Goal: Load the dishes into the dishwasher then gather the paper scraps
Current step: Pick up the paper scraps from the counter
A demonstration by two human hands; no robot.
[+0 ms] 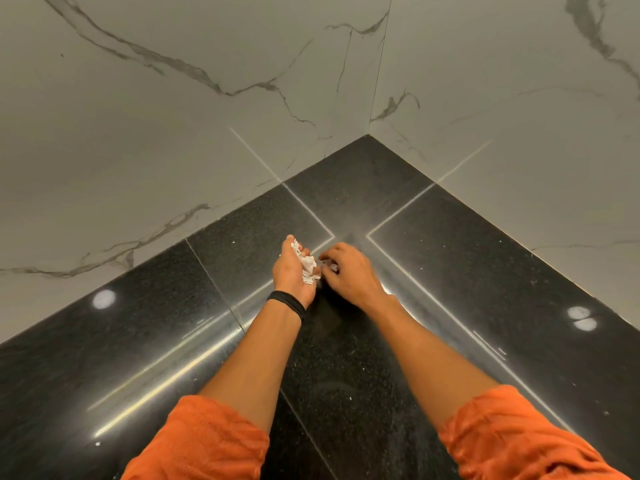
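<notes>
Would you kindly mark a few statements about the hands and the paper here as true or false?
The left hand holds crumpled white paper scraps. True.
The right hand lies flat, far from the left. False: its curled fingers pinch a small white scrap beside the left hand.
A black wristband circles the right wrist. False: it is on the left wrist.
The glossy black stone countertop meets white veined marble walls. True.

The left hand point(292, 271) is cupped palm-up above a polished black granite desk point(450, 271), holding a bunch of crumpled white paper scraps point(308, 268); a black wristband point(286, 302) circles its wrist. The right hand point(349, 271) is just beside it, palm down, curled fingers pinching a small scrap point(333, 267); orange sleeves point(207, 441) are pushed up both forearms; veined marble walls point(173, 133) meet at the corner behind.
</notes>
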